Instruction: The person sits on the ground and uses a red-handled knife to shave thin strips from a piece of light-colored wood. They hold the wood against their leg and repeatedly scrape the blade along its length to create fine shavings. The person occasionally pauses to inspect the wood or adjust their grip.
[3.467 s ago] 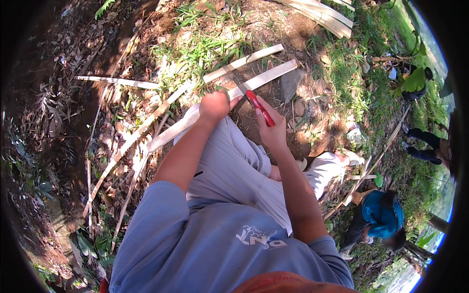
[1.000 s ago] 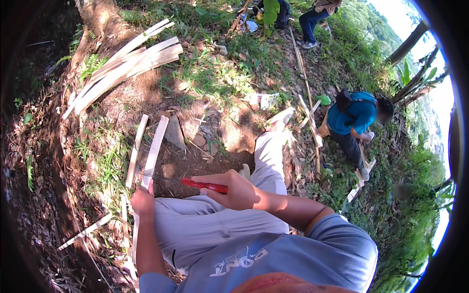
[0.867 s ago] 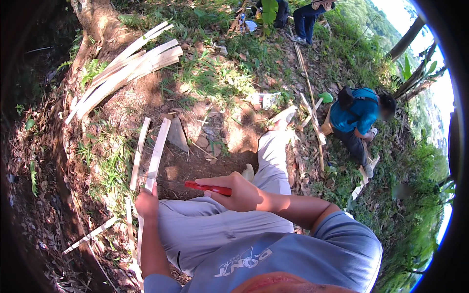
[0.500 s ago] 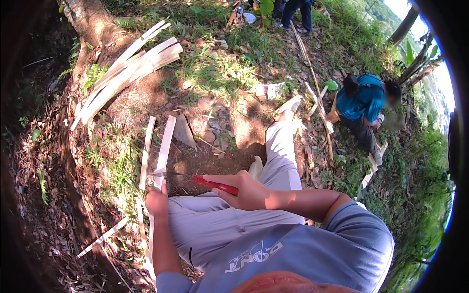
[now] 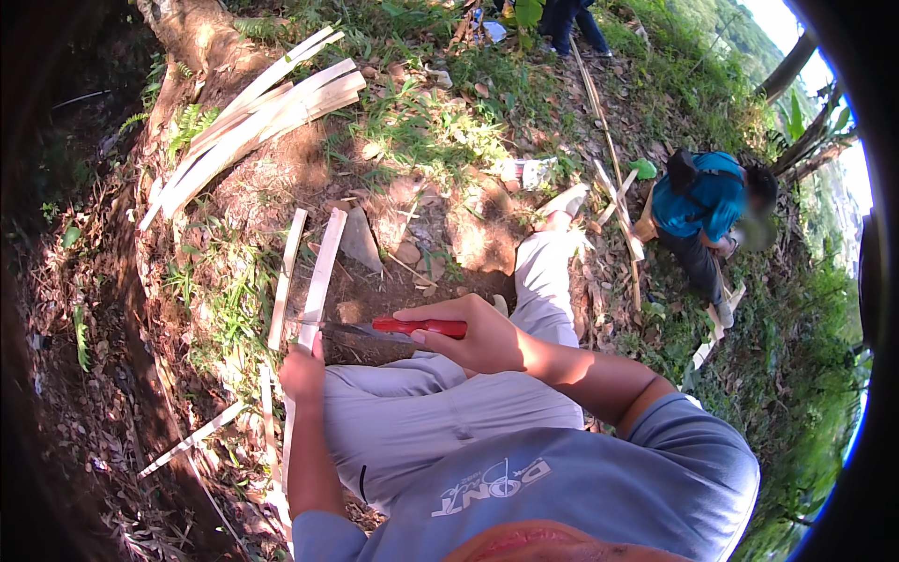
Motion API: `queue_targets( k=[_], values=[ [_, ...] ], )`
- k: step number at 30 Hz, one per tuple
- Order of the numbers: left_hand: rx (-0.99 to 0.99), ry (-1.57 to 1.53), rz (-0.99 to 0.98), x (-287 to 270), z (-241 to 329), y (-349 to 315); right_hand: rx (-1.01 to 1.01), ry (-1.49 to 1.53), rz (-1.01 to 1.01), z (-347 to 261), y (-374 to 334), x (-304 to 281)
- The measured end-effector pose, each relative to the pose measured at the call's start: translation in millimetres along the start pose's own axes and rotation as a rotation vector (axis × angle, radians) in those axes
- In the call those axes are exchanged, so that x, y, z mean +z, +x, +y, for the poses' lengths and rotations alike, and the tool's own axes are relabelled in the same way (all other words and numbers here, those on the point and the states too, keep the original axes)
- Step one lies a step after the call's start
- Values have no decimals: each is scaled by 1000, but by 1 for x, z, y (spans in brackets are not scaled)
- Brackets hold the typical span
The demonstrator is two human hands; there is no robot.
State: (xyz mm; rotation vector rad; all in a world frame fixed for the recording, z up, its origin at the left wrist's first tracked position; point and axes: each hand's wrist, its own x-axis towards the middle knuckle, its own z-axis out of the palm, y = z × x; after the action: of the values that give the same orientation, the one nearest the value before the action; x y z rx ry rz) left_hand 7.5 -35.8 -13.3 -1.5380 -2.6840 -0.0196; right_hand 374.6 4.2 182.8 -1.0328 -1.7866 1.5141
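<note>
My left hand point(image 5: 302, 373) is closed around a long pale split-bamboo strip point(image 5: 324, 262), which runs from beyond my fingers back beside my left forearm. My right hand point(image 5: 487, 339) grips a knife by its red handle point(image 5: 421, 327). The dark blade points left and lies across the strip just past my left fingers; whether it cuts into the strip is too small to tell. Another narrow strip point(image 5: 287, 281) lies on the ground just left of the held one. My grey-trousered legs point(image 5: 449, 407) are bent beneath my arms.
A stack of pale strips point(image 5: 257, 117) leans by a tree trunk point(image 5: 201, 42) at the far left. A flat stone point(image 5: 360, 242) lies ahead. To the right a person in a teal shirt point(image 5: 707, 197) bends over, near a long pole point(image 5: 613, 159). Another person's legs point(image 5: 571, 28) show farther back.
My right hand and the knife handle have shifted slightly up and to the right, and the handle is now nearly level. The blade still crosses the strip in my left hand.
</note>
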Motion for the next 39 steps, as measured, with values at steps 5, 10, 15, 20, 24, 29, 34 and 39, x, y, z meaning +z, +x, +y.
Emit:
queue_targets(
  k=[5, 10, 15, 20, 24, 29, 34, 39],
  values=[
    [25, 29, 39, 5, 0, 0, -173, -42, 27, -5, 12, 7],
    [4, 29, 11, -3, 9, -3, -113, -80, -62, -38, 30, -4],
    [-78, -47, -67, -8, 6, -1, -98, -255, -107, -69, 51, 10],
    [-29, -39, -23, 0, -6, -1, -149, -214, -122, -40, 24, 21],
    [-56, -215, -206, -28, -3, 4, 70, -74, 10, 31, -18, 13],
    [-48, -263, -127, -18, -8, -1, 23, -251, 38, 88, -56, 23],
    [-34, -288, -207, -26, -14, -1, -128, -364, -27, 54, -42, 31],
    [-2, -327, -183, -19, -14, 5, -126, -318, -25, 69, -29, 32]
  ],
)
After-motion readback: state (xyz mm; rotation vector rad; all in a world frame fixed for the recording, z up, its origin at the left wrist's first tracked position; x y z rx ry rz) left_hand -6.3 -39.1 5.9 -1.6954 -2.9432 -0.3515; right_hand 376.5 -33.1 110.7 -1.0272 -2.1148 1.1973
